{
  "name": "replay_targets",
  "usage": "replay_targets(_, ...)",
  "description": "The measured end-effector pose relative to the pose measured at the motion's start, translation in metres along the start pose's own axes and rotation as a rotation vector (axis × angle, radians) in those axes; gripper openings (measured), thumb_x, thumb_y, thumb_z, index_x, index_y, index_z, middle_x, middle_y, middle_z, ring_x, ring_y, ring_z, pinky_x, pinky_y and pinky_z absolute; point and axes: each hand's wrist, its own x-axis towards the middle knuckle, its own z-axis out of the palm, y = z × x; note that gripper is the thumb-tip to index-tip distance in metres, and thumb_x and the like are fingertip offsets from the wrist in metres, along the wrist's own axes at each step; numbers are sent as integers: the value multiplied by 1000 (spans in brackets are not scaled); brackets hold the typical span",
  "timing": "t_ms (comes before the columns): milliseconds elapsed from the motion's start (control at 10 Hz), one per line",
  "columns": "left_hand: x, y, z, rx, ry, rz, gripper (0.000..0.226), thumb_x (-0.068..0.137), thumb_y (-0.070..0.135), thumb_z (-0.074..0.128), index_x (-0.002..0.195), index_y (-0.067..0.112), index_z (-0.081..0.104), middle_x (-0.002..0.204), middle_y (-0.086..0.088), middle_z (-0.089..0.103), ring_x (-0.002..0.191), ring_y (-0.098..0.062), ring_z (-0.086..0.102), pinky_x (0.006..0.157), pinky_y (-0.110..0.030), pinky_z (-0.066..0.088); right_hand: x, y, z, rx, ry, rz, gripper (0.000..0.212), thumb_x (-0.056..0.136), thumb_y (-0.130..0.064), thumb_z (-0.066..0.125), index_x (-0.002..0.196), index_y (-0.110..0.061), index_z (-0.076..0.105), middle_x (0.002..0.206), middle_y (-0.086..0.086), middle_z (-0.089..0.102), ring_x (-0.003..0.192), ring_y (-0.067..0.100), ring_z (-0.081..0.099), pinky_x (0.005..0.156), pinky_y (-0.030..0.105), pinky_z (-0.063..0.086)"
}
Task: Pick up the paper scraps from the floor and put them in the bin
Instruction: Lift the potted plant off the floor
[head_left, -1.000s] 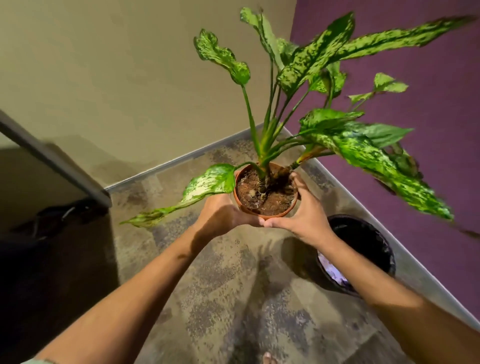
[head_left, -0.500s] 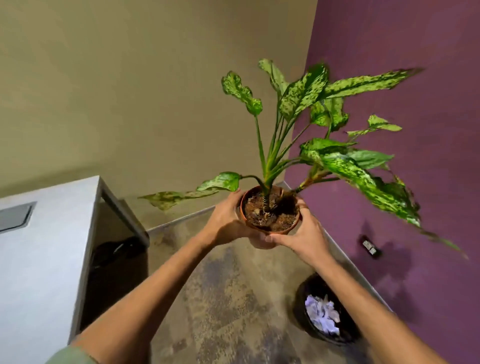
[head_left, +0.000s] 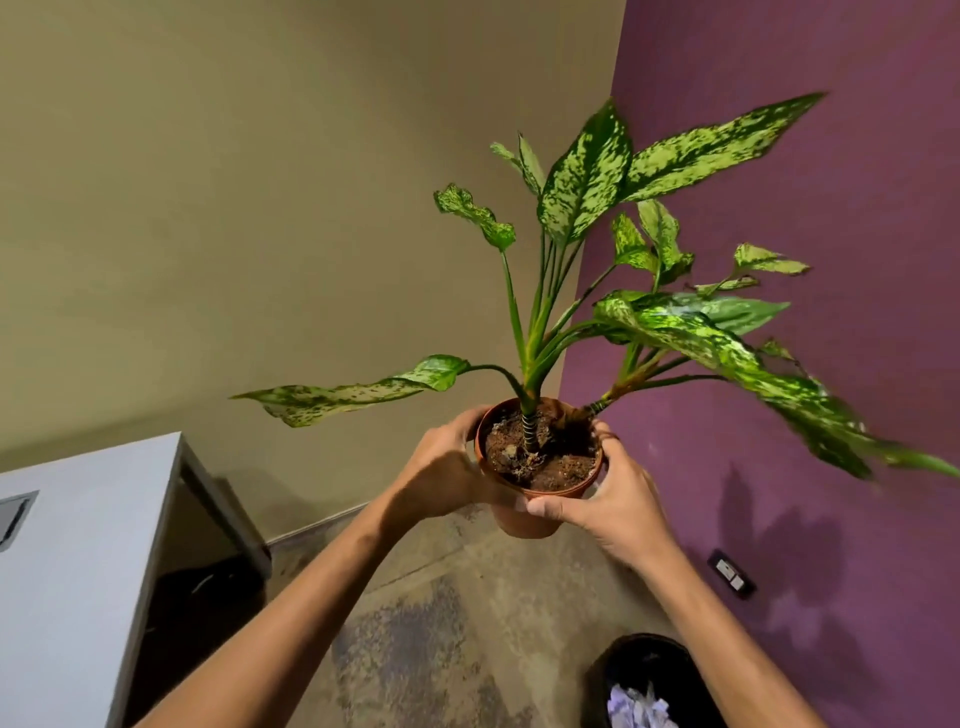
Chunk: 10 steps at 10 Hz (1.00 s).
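Hands, left hand (head_left: 441, 470) and right hand (head_left: 608, 499), gripped terracotta plastic plant pot (head_left: 524, 514); black round bin (head_left: 649, 670) with white paper scraps (head_left: 636, 709) lay at five o'clock, nearer right.

Paper scraps (head_left: 640, 709) in bin (head_left: 618, 660), right of desk (head_left: 78, 545)

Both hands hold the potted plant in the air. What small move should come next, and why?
Probably lower the pot onto the grey table at the left. The left hand and right hand both grip it, and crumpled paper already lies in the black bin.
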Motion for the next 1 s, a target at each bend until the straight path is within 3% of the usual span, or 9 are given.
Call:
replay_targets(200,66,-21,-21,0,-47,84,99,44,41,94,132,38,49,112,30,59,101,19,52,85,-4,39,59,-3,11,-80,49,17,121,38,-64,89,142,-28,40,129,-10,56,127,15,48,105,34,42)
replay_targets(300,108,-49,-26,-46,-80,88,100,45,48,92,133,32,48,119,21,62,110,7,57,96,-25,50,98,1,25,-54,61,37,113,30,-76,83,130,-36,48,119,-15,66,114,8,60,97,35,51)
replay_targets(400,134,-62,-30,-78,-141,97,102,45,50,92,135,32,46,124,15,62,117,-1,57,100,-35,49,121,7,37,-54,72,59,110,30,-76,84,127,-38,49,114,-16,68,110,7,63,93,35,53)
replay_targets(600,191,-99,-24,-145,-231,74,96,49,27,95,132,32,47,123,14,63,117,-1,56,101,-34,48,171,33,54,-52,89,115,110,31,-64,89,129,-35,49,116,-14,68,109,7,63,95,35,52)
replay_targets(700,230,-114,-14,-225,-350,19,91,59,14,91,135,26,43,125,13,59,118,-3,56,98,-33,50,208,58,58,3,67,175,107,33,-52,91,130,-31,50,119,-10,66,112,9,61,98,33,50)
replay_targets(800,259,-131,-1,-293,-431,-66,81,61,3,87,127,32,51,119,13,62,111,-2,61,91,-27,53,232,82,58,98,-4,196,107,36,-41,95,131,-29,49,121,-6,66,114,12,62,102,36,49)
replay_targets(900,299,-157,15,-298,-528,-141,62,59,24,87,110,50,64,115,13,67,120,-20,58,98,-43,50,278,122,62,217,-80,340,98,46,-13,97,132,-16,49,115,-8,71,105,5,67,100,29,49)
replay_targets(1000,335,-186,40,-353,-546,-171,80,53,29,90,126,40,57,126,11,62,127,-14,51,98,-40,50,308,154,67,225,-152,335,61,60,-15,92,114,-19,64,96,-29,70,91,-11,64,92,17,50)
